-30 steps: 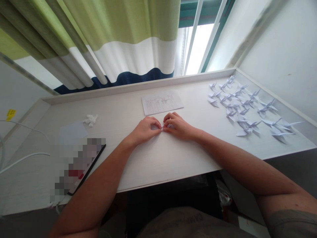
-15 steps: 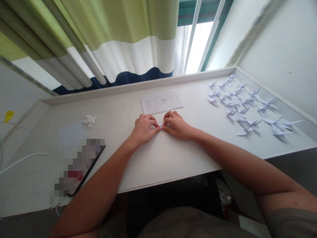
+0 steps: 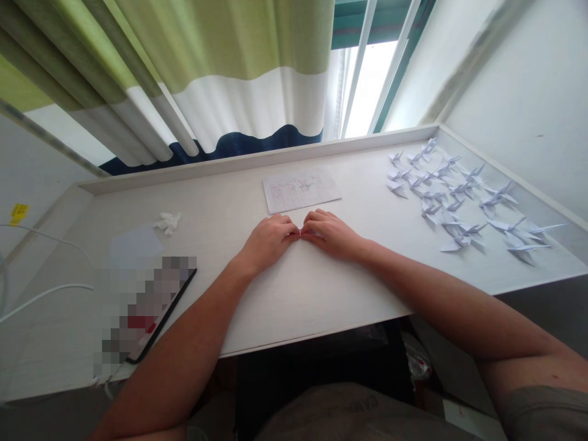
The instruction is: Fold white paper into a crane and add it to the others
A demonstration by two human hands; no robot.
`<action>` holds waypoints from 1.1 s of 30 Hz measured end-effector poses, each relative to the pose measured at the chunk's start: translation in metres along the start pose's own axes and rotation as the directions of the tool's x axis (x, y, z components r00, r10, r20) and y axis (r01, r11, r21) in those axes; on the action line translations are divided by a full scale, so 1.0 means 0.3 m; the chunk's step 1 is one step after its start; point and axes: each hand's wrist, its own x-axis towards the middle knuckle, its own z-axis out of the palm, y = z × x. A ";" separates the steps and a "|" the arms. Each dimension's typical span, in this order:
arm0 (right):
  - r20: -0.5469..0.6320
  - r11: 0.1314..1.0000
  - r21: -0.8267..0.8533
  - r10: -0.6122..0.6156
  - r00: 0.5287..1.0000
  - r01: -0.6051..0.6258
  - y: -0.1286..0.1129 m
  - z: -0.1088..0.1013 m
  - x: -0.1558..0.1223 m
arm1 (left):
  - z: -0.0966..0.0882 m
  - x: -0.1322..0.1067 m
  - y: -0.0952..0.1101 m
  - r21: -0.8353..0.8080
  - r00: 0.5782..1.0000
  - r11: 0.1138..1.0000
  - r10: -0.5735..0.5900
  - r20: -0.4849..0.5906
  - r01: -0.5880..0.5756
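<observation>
Nearby: sheet [image 3: 302, 191] past fingers [image 3: 316, 224], paper cranes [image 3: 469, 182] R, device [image 3: 156, 309] L.

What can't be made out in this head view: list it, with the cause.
All in the head view:
Small paper piece: mostly hidden by the left hand and right hand.
Writing on the printed sheet: too small and blurred.
Mobile device: display covered by pixelation.
White cables: cut off at the left edge.
Exact count of the paper cranes: they overlap.

A room in a home is suggested by the colour-banded curtain [image 3: 248, 43], the far window [image 3: 373, 76] and the white worktop [image 3: 294, 300].
</observation>
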 end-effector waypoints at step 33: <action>-0.016 0.928 0.031 0.372 0.928 -0.371 -0.036 -0.002 0.039 | 0.014 0.026 0.014 -0.289 0.864 0.835 -0.502 -0.050 0.468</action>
